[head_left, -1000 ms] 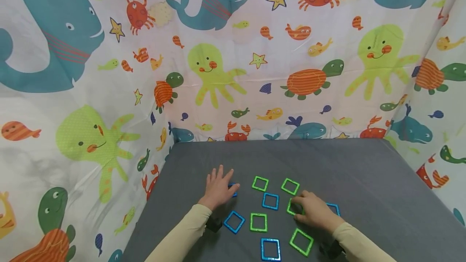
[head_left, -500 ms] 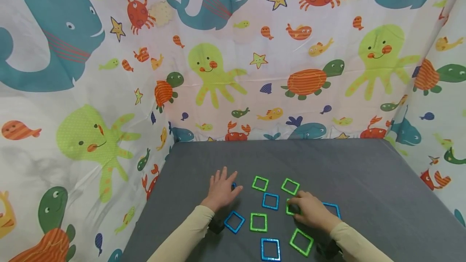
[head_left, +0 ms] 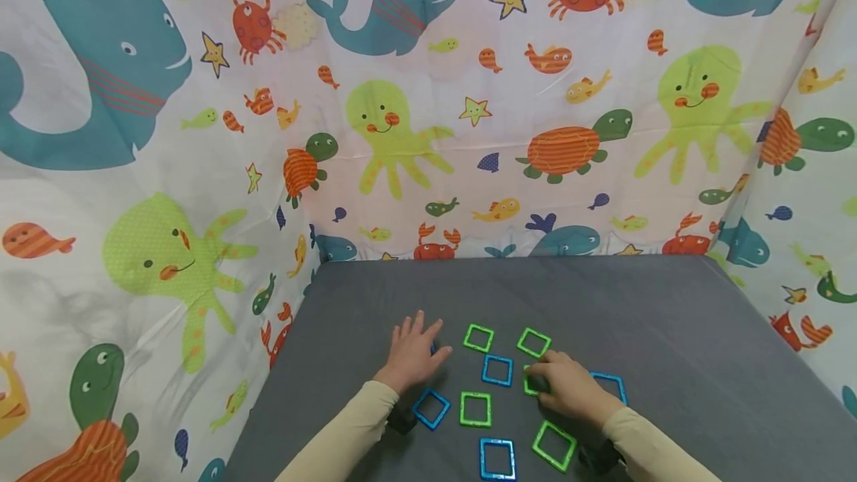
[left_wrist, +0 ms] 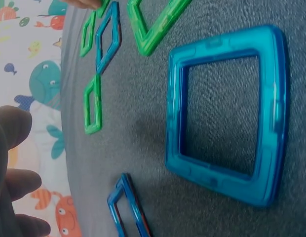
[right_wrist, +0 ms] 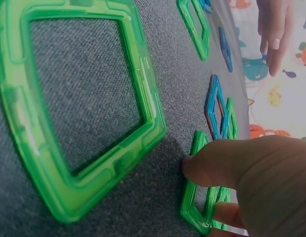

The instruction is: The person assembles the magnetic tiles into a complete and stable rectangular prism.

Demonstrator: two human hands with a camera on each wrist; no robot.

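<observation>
Square magnetic tiles, green and blue, lie on a grey table. My right hand [head_left: 565, 385] holds a green tile [right_wrist: 195, 210] on the right side. In the right wrist view the thumb lies on its near edge and fingertips show at the far side. My left hand [head_left: 410, 355] hovers with fingers spread over a blue tile [left_wrist: 136, 212], largely hidden beneath it in the head view. Nothing is gripped by the left hand. Closer to that wrist lies another blue tile [head_left: 440, 396], which fills much of the left wrist view.
Between the hands sit a blue tile [head_left: 512, 373] and a green tile [head_left: 475, 395]. Two green tiles lie farther back, one of them [head_left: 538, 333] just beyond my right hand. A blue tile [head_left: 623, 391] shows partly behind the right wrist. Sea-animal curtains [head_left: 495, 95] enclose the table [head_left: 602, 288].
My right hand has slid slightly left, and the green tile has shifted left with it. The left hand has drifted a little to the right and nearer. Other tiles have stayed put.
</observation>
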